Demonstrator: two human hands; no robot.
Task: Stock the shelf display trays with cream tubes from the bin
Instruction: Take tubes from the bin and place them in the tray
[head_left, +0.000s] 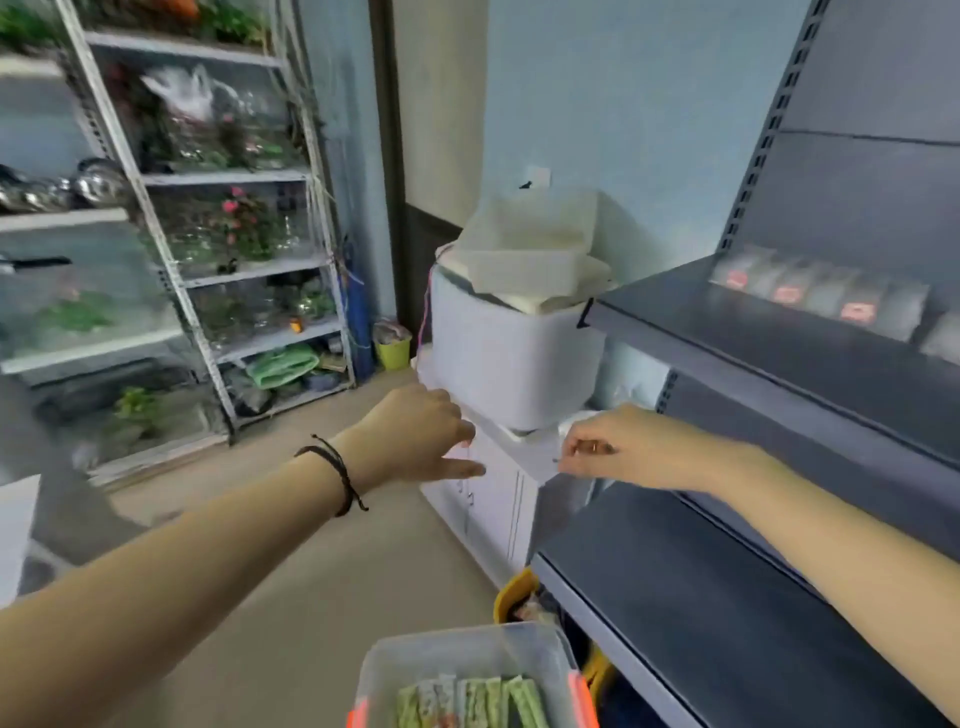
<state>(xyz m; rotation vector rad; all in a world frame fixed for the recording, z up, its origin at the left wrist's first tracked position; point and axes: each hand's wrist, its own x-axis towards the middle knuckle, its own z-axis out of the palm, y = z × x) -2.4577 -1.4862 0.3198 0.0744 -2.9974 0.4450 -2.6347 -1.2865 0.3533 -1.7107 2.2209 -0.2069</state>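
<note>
Fingers (464, 470) on left hand (410, 434) loose and mostly straight, gripping nothing; fingers (582, 448) on right hand (631, 449) curled in, thumb and forefinger tips together, perhaps pinching something small, too blurred to tell. Nearest, at the bottom edge: clear bin (470, 647) with orange latches, holding the cream tubes (470, 701). Likely trouble here: both forearms crossing above and beside it, so dropping an arm low on the way back could clip the rim and scatter the tidy row. Green tubes lying flat, side by side, long axes running away from the wearer and leaning slightly left at the far end; near ends cut off by the frame, so no telling which way the caps point. Just right of the bin, bare lower deck of the grey shelf (727, 613). Further out, both hands stretched well clear of the bin, hovering at the edge of a white cabinet (498, 499). On top of that, a white tub (514, 353), carrying a tilted stack of translucent trays (524, 249), probably the display trays; dragging that stack one-handed risks sliding it off. Beyond, on the upper deck, a row of sachets (810, 296); far left, a metal rack (228, 178) of plants.
</note>
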